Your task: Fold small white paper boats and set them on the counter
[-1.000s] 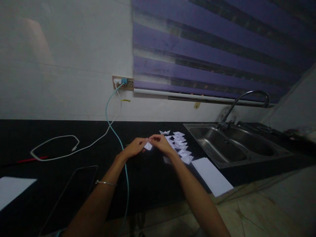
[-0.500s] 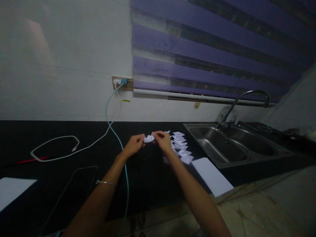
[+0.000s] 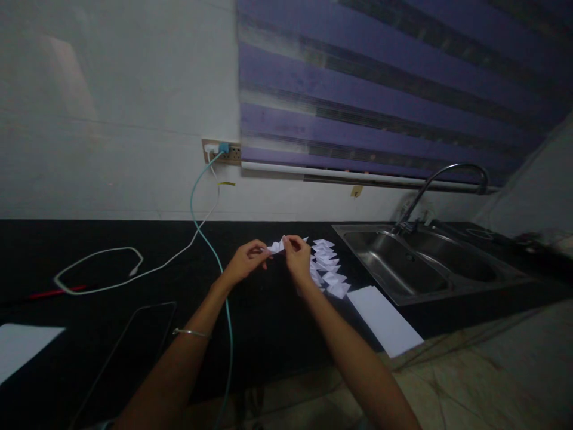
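Between my two hands is a small folded white paper boat (image 3: 276,246), held just above the black countertop (image 3: 264,334). My left hand (image 3: 248,260) pinches its left end between thumb and fingers. At its right end, the fingertips of my right hand (image 3: 296,257) are closed on the paper. Just right of my right hand lie several folded paper boats (image 3: 329,263) in rows, partly hidden by that hand and wrist. A stack of white paper sheets (image 3: 385,319) rests on the counter nearer the front edge.
A double steel sink (image 3: 394,257) with a curved faucet (image 3: 421,191) is at the right. A teal cable (image 3: 228,322) runs under my left forearm. A white cable (image 3: 156,270), a red pen (image 3: 49,292), a dark flat device (image 3: 129,352) and white paper (image 3: 27,346) lie left.
The paper boat has shifted slightly right and tilted, its right end now higher. My left fingers have spread a little along its left end, and my right hand has risen slightly.
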Motion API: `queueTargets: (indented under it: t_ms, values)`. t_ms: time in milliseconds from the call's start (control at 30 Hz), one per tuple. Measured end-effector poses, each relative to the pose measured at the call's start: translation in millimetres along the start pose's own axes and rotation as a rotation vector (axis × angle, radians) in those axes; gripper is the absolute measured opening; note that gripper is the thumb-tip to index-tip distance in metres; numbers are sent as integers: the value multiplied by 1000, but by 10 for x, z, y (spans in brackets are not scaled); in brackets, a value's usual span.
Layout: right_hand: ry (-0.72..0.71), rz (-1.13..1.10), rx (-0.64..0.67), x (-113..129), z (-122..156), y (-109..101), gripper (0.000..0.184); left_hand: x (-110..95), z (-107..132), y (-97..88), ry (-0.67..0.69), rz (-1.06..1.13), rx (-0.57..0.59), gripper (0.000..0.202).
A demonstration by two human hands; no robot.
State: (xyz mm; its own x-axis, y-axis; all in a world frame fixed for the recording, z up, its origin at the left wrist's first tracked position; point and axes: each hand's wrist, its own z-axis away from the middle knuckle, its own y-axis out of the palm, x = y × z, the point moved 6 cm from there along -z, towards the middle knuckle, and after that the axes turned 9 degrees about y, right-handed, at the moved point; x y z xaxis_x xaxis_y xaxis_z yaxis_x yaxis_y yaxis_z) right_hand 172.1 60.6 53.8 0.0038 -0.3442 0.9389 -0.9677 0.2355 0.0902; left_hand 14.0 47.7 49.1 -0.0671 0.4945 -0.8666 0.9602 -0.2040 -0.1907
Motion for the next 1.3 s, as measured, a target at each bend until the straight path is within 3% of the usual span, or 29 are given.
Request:
queueTargets:
  t_ms: [233, 333, 533, 800, 900, 1000, 1200, 1300]
  values:
    - [-9, 92, -11, -85, 15, 43, 28, 107, 34, 90, -77, -8, 78, 29]
    - [13, 96, 7, -138, 13, 65, 29, 84, 17, 57, -49, -50, 41, 26]
    - [179, -104, 72, -195, 54, 144, 28, -18, -32, -80, 82, -114, -76, 26]
    - [297, -230, 197, -127, 79, 218, 33, -60, -19, -202, 112, -87, -140, 26]
    - [361, -214, 306, -120, 125, 274, 42, -68, -13, -182, 122, -107, -107, 26]
    - [357, -189, 394, -70, 166, 303, 37, -74, -11, -135, 123, -86, -49, 22]
    - [405, -109, 402, -103, 146, 232, 34, -110, 1, -94, 69, -87, 45, 24]
    - [356, -65, 382, -128, 111, 206, 33, -117, 7, -87, 48, -94, 53, 24]
